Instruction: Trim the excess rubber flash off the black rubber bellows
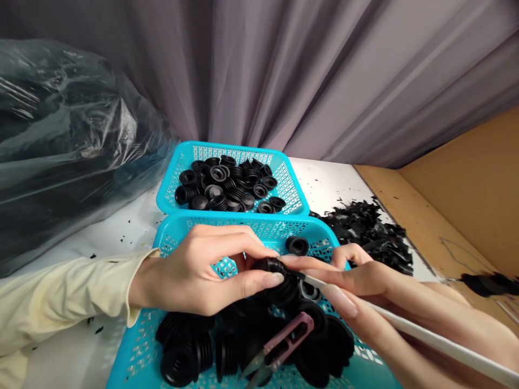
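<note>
Between its thumb and fingers, my left hand point(206, 270) pinches a small black ribbed rubber boot point(271, 266) above the near blue basket point(162, 237). My right hand point(365, 286) grips a thin white stick-like tool point(389, 316), whose dark tip meets the right side of the boot. That hand's index fingertip also reaches the boot. What kind of tool it is cannot be made out. Below, pink-handled thread snips point(288, 337) lie on several more black ribbed boots point(178, 363) in the near basket.
A far blue basket point(166, 189) holds many similar black parts. Black scraps point(368, 235) are heaped at the right, near a cardboard box point(466, 189). A large clear plastic bag point(81, 135) with dark contents bulges at the left. Grey curtains point(263, 70) hang behind.
</note>
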`<state>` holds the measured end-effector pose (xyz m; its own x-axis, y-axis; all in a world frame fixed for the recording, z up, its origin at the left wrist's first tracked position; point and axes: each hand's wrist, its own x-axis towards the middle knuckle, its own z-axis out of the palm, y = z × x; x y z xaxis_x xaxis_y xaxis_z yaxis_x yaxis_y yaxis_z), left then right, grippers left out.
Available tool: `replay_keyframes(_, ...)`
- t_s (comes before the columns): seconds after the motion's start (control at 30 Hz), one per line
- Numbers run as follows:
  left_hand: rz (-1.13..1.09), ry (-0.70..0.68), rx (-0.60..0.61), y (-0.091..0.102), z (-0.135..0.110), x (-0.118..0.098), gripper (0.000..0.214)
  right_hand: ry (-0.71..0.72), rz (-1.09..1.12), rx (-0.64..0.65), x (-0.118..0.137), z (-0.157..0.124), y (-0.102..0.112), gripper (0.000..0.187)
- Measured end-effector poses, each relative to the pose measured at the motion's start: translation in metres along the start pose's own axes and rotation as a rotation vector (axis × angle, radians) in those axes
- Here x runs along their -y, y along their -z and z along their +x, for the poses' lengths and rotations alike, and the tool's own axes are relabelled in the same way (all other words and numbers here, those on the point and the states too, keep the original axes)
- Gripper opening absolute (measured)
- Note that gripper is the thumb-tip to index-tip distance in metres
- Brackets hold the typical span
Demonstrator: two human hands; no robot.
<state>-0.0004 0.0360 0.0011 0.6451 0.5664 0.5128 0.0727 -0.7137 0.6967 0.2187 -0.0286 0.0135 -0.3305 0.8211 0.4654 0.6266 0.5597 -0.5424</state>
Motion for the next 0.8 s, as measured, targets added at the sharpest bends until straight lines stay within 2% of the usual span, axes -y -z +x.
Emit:
replay_keyframes(0.1,0.019,0.042,0.027,-0.001,0.001,0.002,0.014,-0.063,0.074,-0.004,0.0,0.001,-0.002,0.016)
replay_keyframes(0.27,0.1,0.179,0.053,-0.004,0.003,0.005,0.02,-0.269,0.128,-0.022,0.002,0.005,-0.008,0.022)
replay_keyframes(0.33,0.094,0.214,0.042,-0.004,0.004,0.005,0.021,-0.318,0.177,-0.097,0.0,0.005,-0.011,0.023)
replay_keyframes(0.4,0.04,0.287,0.035,-0.003,0.005,0.004,0.025,-0.376,0.245,-0.242,-0.002,0.005,-0.018,0.023)
replay_keyframes(0.5,-0.192,0.494,0.049,0.0,0.008,0.003,0.028,-0.451,0.35,-0.454,-0.006,0.003,-0.03,0.019)
replay_keyframes(0.57,-0.419,0.63,0.059,0.002,0.011,0.004,0.027,-0.443,0.396,-0.539,-0.008,0.002,-0.037,0.016)
replay_keyframes(0.63,-0.627,0.703,0.058,0.004,0.012,0.006,0.027,-0.413,0.409,-0.57,-0.008,0.002,-0.041,0.014)
replay_keyframes(0.8,-0.981,0.728,0.039,0.004,0.013,0.011,0.024,-0.363,0.335,-0.564,-0.003,0.002,-0.046,0.016)
